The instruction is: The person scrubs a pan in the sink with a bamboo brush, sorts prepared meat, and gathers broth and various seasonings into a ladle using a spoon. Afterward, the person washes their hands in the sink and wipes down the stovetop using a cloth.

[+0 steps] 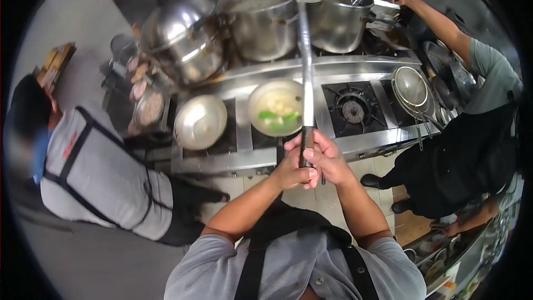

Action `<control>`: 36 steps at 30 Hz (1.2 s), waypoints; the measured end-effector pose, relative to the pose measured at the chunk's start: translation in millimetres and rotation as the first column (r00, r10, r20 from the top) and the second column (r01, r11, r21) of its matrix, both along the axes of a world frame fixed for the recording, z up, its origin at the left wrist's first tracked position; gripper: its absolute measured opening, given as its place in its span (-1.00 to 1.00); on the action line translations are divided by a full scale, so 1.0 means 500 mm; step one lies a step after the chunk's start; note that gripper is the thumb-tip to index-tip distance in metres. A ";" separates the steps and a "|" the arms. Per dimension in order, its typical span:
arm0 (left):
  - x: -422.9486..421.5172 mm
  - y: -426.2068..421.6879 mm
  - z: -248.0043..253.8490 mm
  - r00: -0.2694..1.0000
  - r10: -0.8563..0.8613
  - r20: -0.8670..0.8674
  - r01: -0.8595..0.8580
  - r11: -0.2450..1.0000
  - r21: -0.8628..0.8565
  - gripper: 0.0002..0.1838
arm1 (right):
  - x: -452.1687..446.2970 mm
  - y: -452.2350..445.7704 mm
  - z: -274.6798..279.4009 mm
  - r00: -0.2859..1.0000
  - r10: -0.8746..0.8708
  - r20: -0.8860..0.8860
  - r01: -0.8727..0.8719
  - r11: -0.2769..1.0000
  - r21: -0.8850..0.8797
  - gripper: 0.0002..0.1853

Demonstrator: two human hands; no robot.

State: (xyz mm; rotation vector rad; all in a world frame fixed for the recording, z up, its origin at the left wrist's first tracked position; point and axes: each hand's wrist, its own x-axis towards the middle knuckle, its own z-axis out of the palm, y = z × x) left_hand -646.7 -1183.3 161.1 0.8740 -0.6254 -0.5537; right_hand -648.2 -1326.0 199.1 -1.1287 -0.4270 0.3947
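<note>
My left hand [294, 169] and my right hand [329, 158] are together in front of the stove, fingers closed around the dark grip of a long metal ladle [306, 55]. The ladle points away from me, its round bowl raised over the back pots. Just beyond my hands, a frying pan [256, 98] on a burner holds pale chunks and bright green pieces [277, 116]. The pan's dark handle runs toward my left hand, and its end is partly hidden there. To the left sits an empty metal pan [201, 122].
Large stockpots [261, 28] line the back. A bare burner [353, 111] lies right of the frying pan, then stacked strainers [411, 86]. One person [111, 172] stands at left; another [444, 155] at right reaches to a back pot. Food trays [149, 108] sit at left.
</note>
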 end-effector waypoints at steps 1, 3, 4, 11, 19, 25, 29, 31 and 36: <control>-0.015 0.005 0.006 0.996 -0.039 0.079 0.026 0.988 0.155 -0.77 | -0.023 -0.015 0.000 1.000 0.004 -0.018 -0.004 1.000 -0.012 -0.69; -0.058 -0.003 0.013 0.997 -0.082 0.012 0.069 0.903 0.425 -0.67 | -0.039 -0.044 -0.048 0.996 -0.026 0.084 0.026 1.000 0.002 -0.70; -0.074 -0.001 -0.010 0.981 -0.098 0.168 -0.002 0.860 0.510 -0.65 | -0.059 -0.039 -0.052 0.986 -0.096 -0.136 0.121 0.975 0.189 -0.69; -0.184 0.158 -0.176 0.885 0.441 -0.147 -0.191 0.632 0.751 -0.71 | -0.080 -0.124 -0.113 0.891 -0.439 -0.118 0.390 0.872 -0.297 -0.66; -0.277 0.311 -0.420 0.629 0.753 -0.195 0.003 0.248 0.969 -0.68 | -0.057 -0.070 -0.120 0.922 -0.325 -0.212 0.211 0.878 -0.429 -0.74; -0.280 0.313 -0.455 0.619 0.759 -0.203 -0.061 0.304 0.951 -0.67 | -0.012 -0.012 -0.150 0.920 -0.367 -0.138 0.180 0.709 -0.682 -0.80; -0.273 0.308 -0.476 0.586 0.773 -0.243 -0.061 0.342 0.938 -0.67 | 0.021 0.002 -0.168 0.937 -0.329 -0.120 0.153 0.692 -0.706 -0.81; -0.274 0.316 -0.499 0.570 0.778 -0.265 -0.045 0.351 0.935 -0.68 | 0.033 0.011 -0.184 0.928 -0.348 -0.133 0.169 0.713 -0.681 -0.85; -0.290 0.363 -0.597 0.361 0.849 -0.386 -0.003 0.415 0.910 -0.66 | 0.050 0.028 -0.179 0.906 -0.388 -0.171 0.193 0.737 -0.648 -0.89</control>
